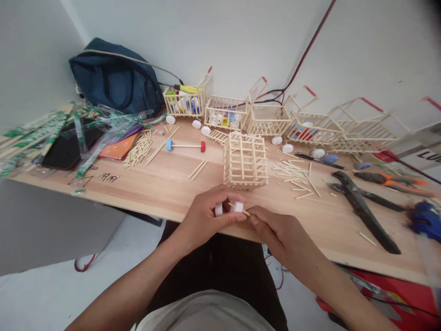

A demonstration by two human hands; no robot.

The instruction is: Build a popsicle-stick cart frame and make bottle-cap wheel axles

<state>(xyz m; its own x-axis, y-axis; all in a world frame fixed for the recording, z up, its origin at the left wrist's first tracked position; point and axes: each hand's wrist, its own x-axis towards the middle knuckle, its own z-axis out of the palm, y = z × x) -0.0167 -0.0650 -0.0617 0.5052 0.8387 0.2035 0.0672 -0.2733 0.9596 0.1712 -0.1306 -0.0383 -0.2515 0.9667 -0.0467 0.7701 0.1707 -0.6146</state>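
Note:
My left hand [206, 214] holds a white bottle cap [236, 207] between thumb and fingers, and a second white cap [219, 209] rests inside its palm. My right hand [275, 225] pinches a thin wooden stick [245, 213], whose other end passes through the first cap. Both hands are above the table's front edge. Just beyond them stands a small frame of wooden sticks [245, 161]. To its left lies a stick axle [186, 146] with a blue cap at one end and a red one at the other.
Stick-built carts [225, 114] line the wall. Loose sticks [138, 149] lie left and right of the frame. A black-handled cutter [367, 214], orange-handled pliers [396, 180] and a blue tool [425, 220] are at right. A blue bag [117, 78] and wrapped sticks [34, 131] are at left.

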